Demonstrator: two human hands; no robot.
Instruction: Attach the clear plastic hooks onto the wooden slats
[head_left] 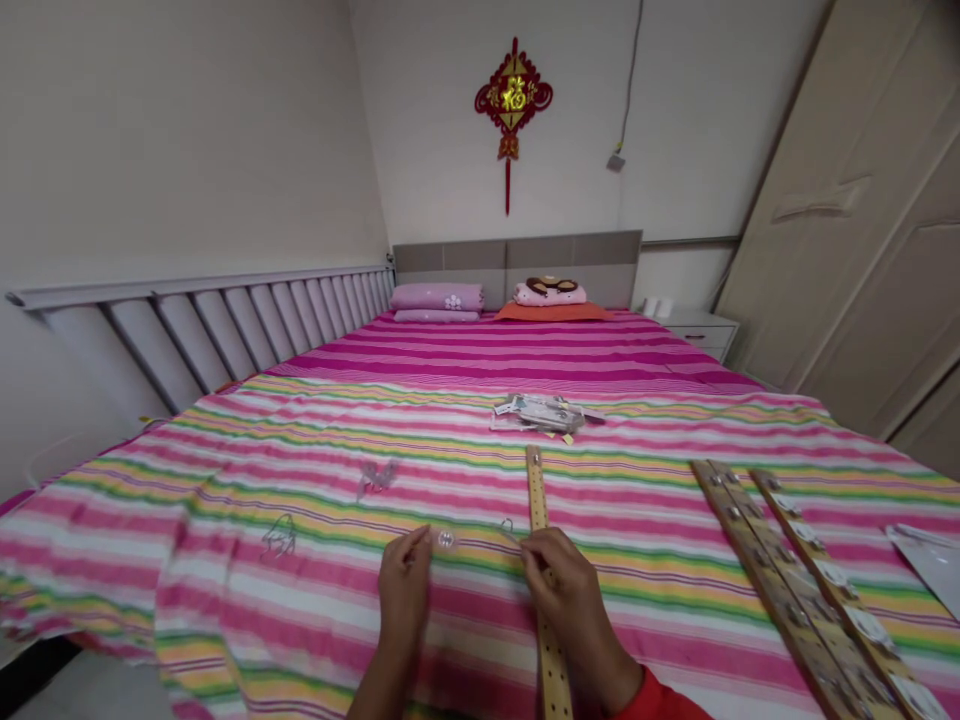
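My left hand (403, 592) hovers over the striped bedspread (300, 560), fingers pinched on a small clear round piece (445, 539). My right hand (568, 598) rests on a narrow wooden strip with holes (536, 490) that runs away from me, its fingers pinched near a small wire hook (508, 527). Thin wire bits (279, 538) and a clear piece (376, 476) lie on the cloth to the left.
A pile of small packets (541, 413) lies further up the bed. Two longer wooden strips carrying clear pieces (795, 570) lie at the right, beside a plastic bag (930, 560). Pillows (437, 297), headboard, nightstand (701, 330) and wardrobe (862, 250) stand beyond.
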